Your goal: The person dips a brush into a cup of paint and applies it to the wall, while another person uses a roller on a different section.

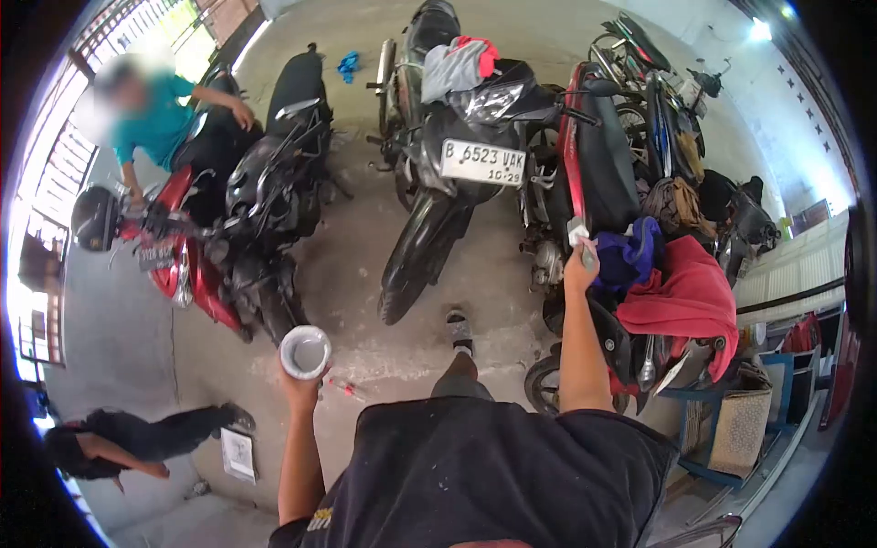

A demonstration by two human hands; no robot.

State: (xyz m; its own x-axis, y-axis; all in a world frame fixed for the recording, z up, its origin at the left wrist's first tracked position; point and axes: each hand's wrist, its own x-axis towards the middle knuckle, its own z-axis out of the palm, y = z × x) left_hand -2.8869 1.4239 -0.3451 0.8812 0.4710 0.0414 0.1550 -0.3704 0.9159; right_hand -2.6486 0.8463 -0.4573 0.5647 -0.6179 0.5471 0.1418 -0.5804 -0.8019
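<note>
A round white-rimmed container [306, 353] with a greyish inside is held up by my left hand [300, 387], its fingers round the lower side. My right hand [582, 267] is stretched forward and closed round a small tool with a pale whitish block [576, 230] at its far end; the exact kind of tool is too small to tell. That block is near the red-edged side of a motorcycle with a black seat [607, 173]. Just right of my right hand lies a blue cloth [630, 253], and beyond it a red cloth [685, 297].
Ahead stands a black motorcycle [484, 162] with a grey and red cloth on it. A person in a teal shirt [160, 119] sits by a red motorcycle [178, 265] at left. Another person in dark clothes [137, 441] is at lower left. Blue-framed furniture [776, 402] stands at right.
</note>
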